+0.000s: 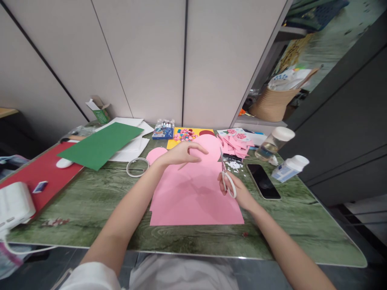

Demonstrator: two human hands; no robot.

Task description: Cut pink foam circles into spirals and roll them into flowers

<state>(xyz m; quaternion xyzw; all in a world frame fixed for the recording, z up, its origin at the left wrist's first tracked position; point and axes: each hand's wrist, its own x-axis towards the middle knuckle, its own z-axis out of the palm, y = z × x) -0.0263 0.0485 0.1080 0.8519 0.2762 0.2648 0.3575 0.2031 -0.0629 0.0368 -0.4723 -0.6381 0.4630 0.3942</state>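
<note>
Two bare hands work over one table (pixel 187 241), with a single pair of scissors (pixel 224 173) between them. The right hand (pixel 241 194) has its fingers closed about the white looped handles, the metal blades pointing away from the person. The left hand (pixel 181 153) is half open, thumb and forefinger parted in a curve in front of a pink disc (pixel 212 144); I can't tell whether it touches the disc. That makes two pink discs in all, the other pink circle (pixel 156 153) lying just left of that hand.

Beneath both hands are pink sheets (pixel 196 207), at least two by their offset edges, smooth, flat and straight-sided. I count one green sheet (pixel 102 143), one red sheet (pixel 27 177) and one yellow sheet (pixel 172 144), the last bearing too many small round colourful pieces (pixel 185 135) to number. Beyond the scissors sits an uncounted heap of angular pink scraps (pixel 236 146). To the right are one glossy dark phone (pixel 263 181) and two bottles (pixel 290 168), one clear, one white. The tabletop is green with a wood-grain pattern.
</note>
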